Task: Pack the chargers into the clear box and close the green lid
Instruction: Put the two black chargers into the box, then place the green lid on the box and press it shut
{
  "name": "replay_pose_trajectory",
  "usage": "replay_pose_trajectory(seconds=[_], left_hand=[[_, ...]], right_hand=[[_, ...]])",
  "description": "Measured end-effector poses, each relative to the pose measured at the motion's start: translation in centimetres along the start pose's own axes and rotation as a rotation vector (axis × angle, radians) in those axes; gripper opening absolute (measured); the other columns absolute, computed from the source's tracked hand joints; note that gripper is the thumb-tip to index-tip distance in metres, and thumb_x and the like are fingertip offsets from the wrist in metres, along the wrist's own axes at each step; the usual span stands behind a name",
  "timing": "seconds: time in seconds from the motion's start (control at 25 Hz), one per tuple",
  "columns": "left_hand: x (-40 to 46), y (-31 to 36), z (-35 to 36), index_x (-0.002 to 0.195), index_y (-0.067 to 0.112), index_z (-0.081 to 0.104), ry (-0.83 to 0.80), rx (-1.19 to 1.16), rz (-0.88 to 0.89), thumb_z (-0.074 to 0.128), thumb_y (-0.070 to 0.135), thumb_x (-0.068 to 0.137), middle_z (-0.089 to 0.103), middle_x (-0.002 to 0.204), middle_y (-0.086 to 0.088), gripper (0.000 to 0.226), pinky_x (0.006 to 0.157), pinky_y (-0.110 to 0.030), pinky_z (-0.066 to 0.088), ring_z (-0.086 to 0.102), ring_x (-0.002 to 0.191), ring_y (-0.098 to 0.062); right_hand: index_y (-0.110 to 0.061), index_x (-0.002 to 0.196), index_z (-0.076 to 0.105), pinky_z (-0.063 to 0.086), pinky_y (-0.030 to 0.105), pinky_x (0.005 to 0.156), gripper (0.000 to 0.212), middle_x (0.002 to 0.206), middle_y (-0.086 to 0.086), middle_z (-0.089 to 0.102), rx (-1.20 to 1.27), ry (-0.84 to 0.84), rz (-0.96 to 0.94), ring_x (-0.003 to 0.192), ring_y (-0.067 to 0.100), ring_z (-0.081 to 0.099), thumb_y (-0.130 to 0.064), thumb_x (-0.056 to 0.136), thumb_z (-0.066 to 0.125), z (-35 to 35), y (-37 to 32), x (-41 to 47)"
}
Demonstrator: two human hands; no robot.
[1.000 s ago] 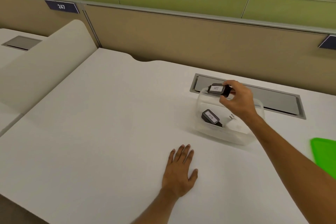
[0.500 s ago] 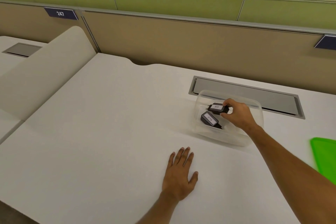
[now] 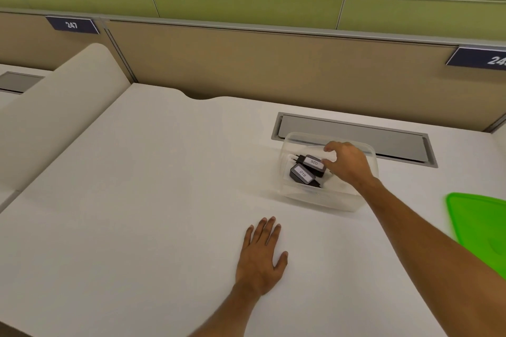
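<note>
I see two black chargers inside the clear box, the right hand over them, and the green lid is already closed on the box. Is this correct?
Not fully. The head view shows the green lid lying on the table to the right, apart from the clear box, which is open. The two black chargers are inside, with the right hand over them.

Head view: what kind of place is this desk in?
Probably a shared office or study hall with numbered desks: a partition carries the plate "247", a second number plate marks the next bay, and a grey cable hatch sits in the white desk.
</note>
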State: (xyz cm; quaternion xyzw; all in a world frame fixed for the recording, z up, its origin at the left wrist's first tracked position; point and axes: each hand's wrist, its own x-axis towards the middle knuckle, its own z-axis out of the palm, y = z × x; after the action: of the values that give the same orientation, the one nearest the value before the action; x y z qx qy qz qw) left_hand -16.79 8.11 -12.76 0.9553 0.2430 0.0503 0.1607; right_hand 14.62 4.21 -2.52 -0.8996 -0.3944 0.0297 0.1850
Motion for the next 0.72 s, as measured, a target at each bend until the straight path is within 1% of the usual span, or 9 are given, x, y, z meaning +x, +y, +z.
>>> replay_pose_trajectory(seconds=[0.12, 0.2, 0.28, 0.44, 0.6, 0.72], left_hand=[[0.0, -0.1, 0.0, 0.149, 0.023, 0.028, -0.004, 0.008, -0.005, 0.038, 0.048, 0.092, 0.017, 0.158, 0.006, 0.062, 0.117, -0.037, 0.004, 0.007, 0.146, -0.011], [0.0, 0.0, -0.1, 0.149, 0.023, 0.028, -0.004, 0.017, -0.001, 0.037, 0.048, 0.092, 0.018, 0.158, 0.006, 0.062, 0.118, -0.037, 0.004, 0.008, 0.146, -0.011], [0.0, 0.0, -0.3, 0.148, 0.021, 0.031, 0.003, 0.014, 0.006, 0.039, 0.047, 0.092, 0.021, 0.158, 0.005, 0.062, 0.118, -0.037, 0.005, 0.012, 0.146, -0.012], [-0.1, 0.2, -0.4, 0.147, 0.02, 0.032, 0.011, 0.013, 0.016, 0.039, 0.045, 0.092, 0.023, 0.157, 0.004, 0.062, 0.118, -0.035, 0.003, 0.012, 0.146, -0.012], [-0.3, 0.3, -0.6, 0.147, 0.018, 0.033, 0.024, 0.0, 0.023, 0.028, 0.049, 0.09, 0.025, 0.157, 0.002, 0.065, 0.118, -0.032, 0.0, 0.013, 0.145, -0.012], [-0.3, 0.2, -0.5, 0.148, 0.019, 0.03, 0.02, 0.021, 0.026, 0.022, 0.051, 0.089, 0.021, 0.158, 0.003, 0.068, 0.118, -0.031, -0.002, 0.011, 0.146, -0.012]], right_hand=[[-0.016, 0.108, 0.067, 0.049, 0.036, 0.085, 0.028, 0.108, 0.004, 0.073, 0.054, 0.131, 0.02, 0.102, 0.025, 0.063, -0.026, 0.082, 0.068, -2.1, 1.2, -1.4], [-0.015, 0.108, 0.068, 0.05, 0.036, 0.084, 0.026, 0.107, 0.005, 0.073, 0.077, 0.198, 0.074, 0.101, 0.026, 0.063, -0.025, 0.083, 0.068, -3.5, 2.7, -2.9], [-0.014, 0.108, 0.068, 0.05, 0.036, 0.083, 0.026, 0.108, 0.005, 0.072, 0.08, 0.23, 0.145, 0.101, 0.027, 0.063, -0.024, 0.084, 0.067, -4.5, 4.5, -4.9], [-0.013, 0.109, 0.068, 0.048, 0.038, 0.087, 0.026, 0.111, 0.005, 0.072, 0.032, 0.233, 0.304, 0.104, 0.029, 0.062, -0.023, 0.084, 0.065, -5.6, 8.8, -10.0], [-0.011, 0.106, 0.07, 0.049, 0.038, 0.084, 0.026, 0.109, 0.008, 0.074, 0.002, 0.222, 0.467, 0.102, 0.032, 0.065, -0.018, 0.081, 0.066, -5.7, 12.8, -16.0], [-0.01, 0.107, 0.07, 0.049, 0.038, 0.082, 0.029, 0.107, 0.011, 0.073, -0.064, 0.199, 0.6, 0.101, 0.034, 0.065, -0.02, 0.08, 0.067, -5.4, 15.2, -20.2]])
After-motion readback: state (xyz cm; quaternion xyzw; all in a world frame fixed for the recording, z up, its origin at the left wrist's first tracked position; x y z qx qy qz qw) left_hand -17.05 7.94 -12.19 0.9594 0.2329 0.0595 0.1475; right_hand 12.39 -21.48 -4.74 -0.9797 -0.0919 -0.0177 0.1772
